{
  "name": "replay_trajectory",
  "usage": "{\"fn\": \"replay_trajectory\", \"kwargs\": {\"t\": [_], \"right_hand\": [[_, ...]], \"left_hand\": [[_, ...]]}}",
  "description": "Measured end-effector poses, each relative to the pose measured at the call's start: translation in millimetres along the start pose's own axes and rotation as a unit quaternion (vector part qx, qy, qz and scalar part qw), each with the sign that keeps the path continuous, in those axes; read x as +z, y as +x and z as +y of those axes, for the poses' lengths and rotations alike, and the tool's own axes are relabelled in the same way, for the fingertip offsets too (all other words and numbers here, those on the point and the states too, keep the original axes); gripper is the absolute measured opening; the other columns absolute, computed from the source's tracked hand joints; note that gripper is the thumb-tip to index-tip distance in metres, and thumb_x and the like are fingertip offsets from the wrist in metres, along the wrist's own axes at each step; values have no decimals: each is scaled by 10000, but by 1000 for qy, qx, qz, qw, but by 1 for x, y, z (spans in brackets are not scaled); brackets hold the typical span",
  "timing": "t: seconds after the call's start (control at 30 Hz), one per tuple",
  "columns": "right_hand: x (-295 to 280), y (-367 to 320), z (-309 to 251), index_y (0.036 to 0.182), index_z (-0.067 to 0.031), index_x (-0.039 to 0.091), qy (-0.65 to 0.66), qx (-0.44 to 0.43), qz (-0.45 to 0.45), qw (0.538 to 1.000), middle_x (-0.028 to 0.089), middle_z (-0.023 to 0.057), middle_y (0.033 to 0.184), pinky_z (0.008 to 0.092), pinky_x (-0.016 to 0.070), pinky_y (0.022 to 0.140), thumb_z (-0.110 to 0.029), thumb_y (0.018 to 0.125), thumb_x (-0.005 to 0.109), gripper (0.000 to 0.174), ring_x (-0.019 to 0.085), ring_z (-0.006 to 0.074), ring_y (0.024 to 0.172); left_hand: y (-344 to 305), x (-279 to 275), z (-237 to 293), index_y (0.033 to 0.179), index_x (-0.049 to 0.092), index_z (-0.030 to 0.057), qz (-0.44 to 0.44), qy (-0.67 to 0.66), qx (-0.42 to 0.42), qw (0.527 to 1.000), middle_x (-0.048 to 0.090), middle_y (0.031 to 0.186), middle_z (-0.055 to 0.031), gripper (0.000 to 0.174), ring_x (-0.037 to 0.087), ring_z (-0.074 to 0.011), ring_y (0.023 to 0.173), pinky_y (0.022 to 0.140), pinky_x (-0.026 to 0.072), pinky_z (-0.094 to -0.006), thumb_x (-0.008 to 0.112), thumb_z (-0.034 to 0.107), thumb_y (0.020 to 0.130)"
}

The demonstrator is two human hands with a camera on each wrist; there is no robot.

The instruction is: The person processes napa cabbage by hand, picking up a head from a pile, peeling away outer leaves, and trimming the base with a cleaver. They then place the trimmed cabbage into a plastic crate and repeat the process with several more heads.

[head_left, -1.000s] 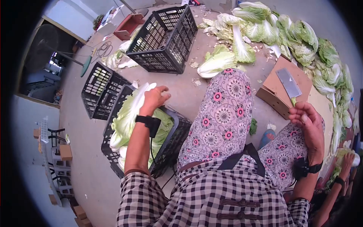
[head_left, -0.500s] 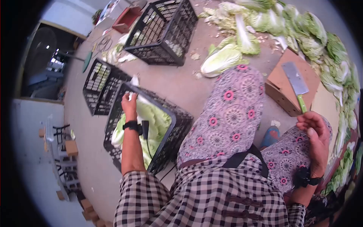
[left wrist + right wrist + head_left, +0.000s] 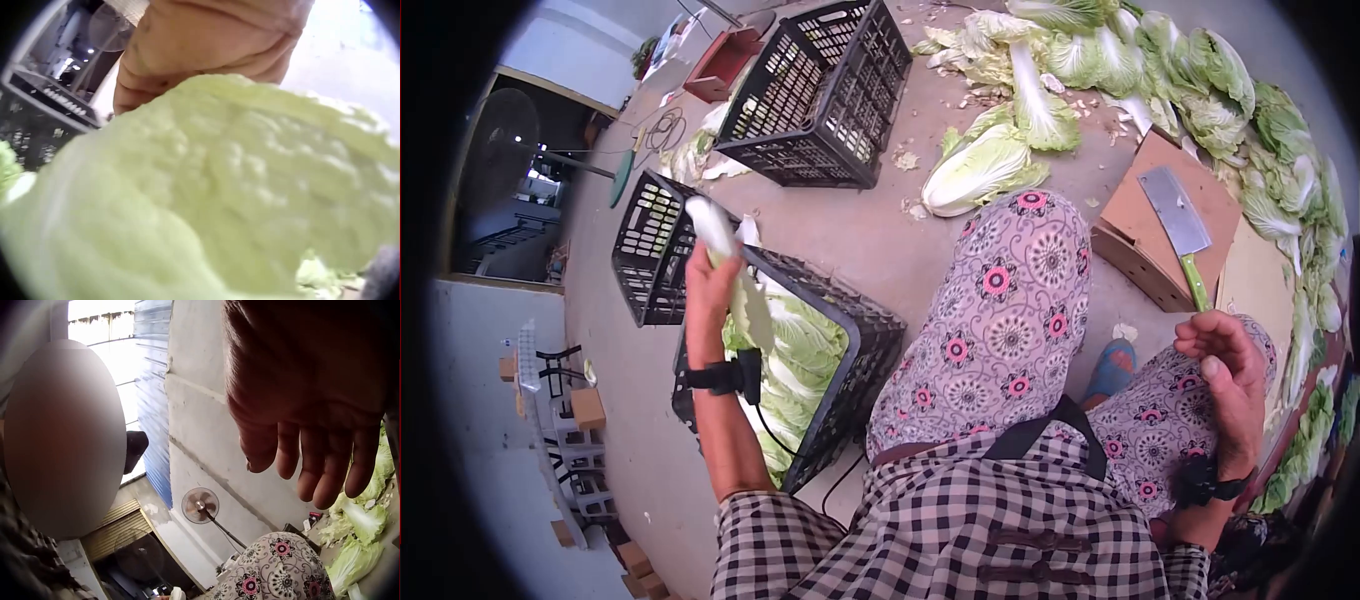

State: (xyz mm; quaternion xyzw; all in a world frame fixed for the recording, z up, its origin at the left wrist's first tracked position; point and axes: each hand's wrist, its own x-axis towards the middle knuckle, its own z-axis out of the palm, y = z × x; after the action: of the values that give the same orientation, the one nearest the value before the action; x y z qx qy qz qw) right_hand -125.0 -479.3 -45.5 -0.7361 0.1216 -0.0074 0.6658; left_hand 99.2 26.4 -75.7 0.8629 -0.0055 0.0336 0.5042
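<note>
My left hand [image 3: 712,290] grips a loose napa cabbage leaf [image 3: 752,310] over the far left corner of a black plastic crate [image 3: 862,345]. The leaf's white stem end points up and is blurred; its pale green blade hangs beside the wrist. Up close in the left wrist view, the crinkled leaf [image 3: 206,181] covers much of the frame and hides the fingers. Napa cabbages [image 3: 800,350] lie inside the crate. Above my right thigh, my right hand [image 3: 1232,380] is raised, palm up with fingers loosely bent, holding nothing. It is near the green handle of a cleaver [image 3: 1175,212].
The cleaver lies on a cardboard box [image 3: 1125,205]. Two more black crates [image 3: 840,140] stand beyond the first one. One whole cabbage [image 3: 975,175] rests on the floor ahead of my knee. A long heap of cabbages [image 3: 1200,100] curves along the right wall.
My left hand moved from a cabbage in the crate to its far corner, then rose leftward with a leaf. The right hand stays near the cleaver handle with little change.
</note>
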Motion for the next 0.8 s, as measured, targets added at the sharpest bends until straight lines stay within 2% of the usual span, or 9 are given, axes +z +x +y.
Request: {"fn": "replay_trajectory", "kwargs": {"t": [0.17,0.2,0.27,0.33,0.47,0.57,0.63,0.67,0.8], "right_hand": [[-1,2,-1,1123,36,494,23,18,-7,1000,582,120,1035,320,427,878,-277,785,647,486,563,186,951],[-1,3,-1,1122,37,493,25,25,-3,999,581,121,1035,321,427,878,-272,785,650,484,563,188,953],[-2,4,-2,1117,41,495,33,39,14,999,580,127,1042,322,426,878,-262,787,653,475,561,192,962],[-3,1,0,1114,45,496,32,58,43,997,579,131,1045,320,425,877,-273,785,655,485,559,194,965],[4,-10,-8,1094,55,500,60,72,101,990,582,144,1020,345,420,885,-314,767,677,523,558,215,958],[10,-11,-15,1092,60,497,70,100,142,982,572,158,1026,361,413,895,-308,769,679,522,556,229,964],[13,-10,-18,1098,61,492,73,115,156,978,565,165,1033,367,409,900,-295,778,670,510,553,232,973],[15,-8,-20,1098,61,492,72,122,159,977,565,165,1031,369,408,901,-292,779,667,506,552,232,976],[16,-2,-22,1101,61,488,61,130,156,977,563,164,1024,369,403,906,-281,780,663,501,547,233,983]], "left_hand": [[61,103,101,1148,497,-13,-304,-10,93,948,601,991,-64,447,553,-135,884,819,432,-280,598,124,735],[89,127,106,1130,514,-10,-273,77,192,940,605,964,-57,420,555,-130,857,784,445,-273,598,115,737],[154,178,120,1106,502,-10,-154,-99,201,962,615,892,-37,372,562,-125,777,690,469,-288,622,151,792],[220,205,123,1219,374,-47,-108,-305,191,927,568,1015,-149,572,550,-151,883,767,457,-296,660,185,781],[261,288,-20,1219,360,-107,-42,126,239,962,521,1109,-250,824,505,-319,1062,930,382,-370,769,332,654],[229,332,-131,1309,278,-75,-230,347,36,908,385,1279,-275,1114,351,-363,1232,1029,297,-389,794,517,518],[198,336,-157,1350,166,-55,-315,335,31,888,357,1304,-279,1224,346,-368,1235,1030,296,-385,798,544,490],[189,337,-172,1359,161,-34,-341,136,-27,930,396,1277,-270,1232,413,-345,1186,999,337,-366,795,556,482],[178,324,-123,1266,328,-80,-324,217,-36,920,518,1155,-224,980,529,-288,1040,922,407,-334,788,435,570]]}}
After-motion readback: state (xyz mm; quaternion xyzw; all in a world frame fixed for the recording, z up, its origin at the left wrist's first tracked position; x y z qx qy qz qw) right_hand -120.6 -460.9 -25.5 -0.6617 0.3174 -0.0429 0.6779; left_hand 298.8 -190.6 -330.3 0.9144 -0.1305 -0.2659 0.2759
